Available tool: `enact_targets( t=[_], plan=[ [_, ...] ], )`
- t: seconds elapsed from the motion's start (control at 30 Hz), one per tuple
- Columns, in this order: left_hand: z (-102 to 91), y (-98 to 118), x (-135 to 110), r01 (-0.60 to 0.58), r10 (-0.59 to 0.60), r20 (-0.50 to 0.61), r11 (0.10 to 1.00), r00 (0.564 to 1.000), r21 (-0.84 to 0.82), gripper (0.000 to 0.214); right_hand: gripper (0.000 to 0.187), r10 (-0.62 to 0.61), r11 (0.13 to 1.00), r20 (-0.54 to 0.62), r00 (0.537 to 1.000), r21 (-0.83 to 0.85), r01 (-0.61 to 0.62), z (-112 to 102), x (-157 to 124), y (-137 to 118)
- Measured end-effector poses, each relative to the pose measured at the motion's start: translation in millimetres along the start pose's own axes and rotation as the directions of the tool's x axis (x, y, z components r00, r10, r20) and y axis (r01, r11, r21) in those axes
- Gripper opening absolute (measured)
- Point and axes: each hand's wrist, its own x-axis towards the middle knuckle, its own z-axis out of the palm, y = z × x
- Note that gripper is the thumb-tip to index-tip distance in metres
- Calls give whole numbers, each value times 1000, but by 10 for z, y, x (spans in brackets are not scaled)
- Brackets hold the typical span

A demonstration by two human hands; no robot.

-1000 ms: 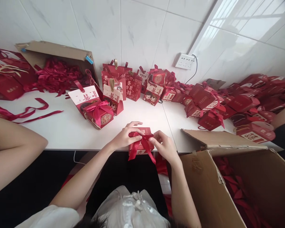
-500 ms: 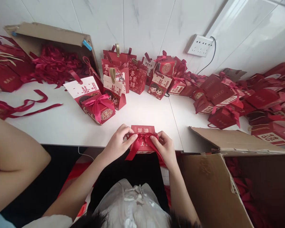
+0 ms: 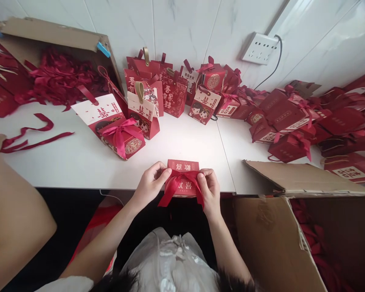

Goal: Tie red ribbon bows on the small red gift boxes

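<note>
A small red gift box (image 3: 184,167) with gold characters stands at the near edge of the white table (image 3: 79,162). A dark red ribbon (image 3: 181,182) is tied over its front, its tails hanging down. My left hand (image 3: 152,181) pinches the ribbon's left loop with closed fingers. My right hand (image 3: 209,186) pinches the right loop in the same way. Both hands press against the box's sides.
Several finished red boxes and bags (image 3: 158,101) stand at the back, more piled at right (image 3: 295,117). An open cardboard box (image 3: 270,239) sits at my right. A carton of ribbons (image 3: 57,77) lies at back left. Another person's arm (image 3: 12,227) is at left.
The bow has been drawn tighter, my hands pulling the loops apart. The view has tilted down and the box now faces me with its front characters showing.
</note>
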Motion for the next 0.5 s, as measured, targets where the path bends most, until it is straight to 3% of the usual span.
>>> enact_targets(
  t=[0.17,0.27,0.37,0.43,0.5],
  plan=[
    [-1,-37,3,-21,20,-59,1000,998,-19,21,23,15,986,97,995,-169,1,-98,75,-110],
    [-38,44,22,-190,210,-139,971,968,143,30,22,38,965,104,994,-263,-9,-180,80,-228],
    [-64,191,63,-369,389,19,857,921,360,17,20,7,919,123,992,-393,42,-250,6,-340],
    [-59,266,98,-436,400,175,804,899,405,13,18,-33,870,209,977,-476,131,-277,-78,-389],
    [-42,292,131,-461,387,254,791,886,402,13,14,-107,811,287,952,-528,251,-279,-171,-408]
  ],
)
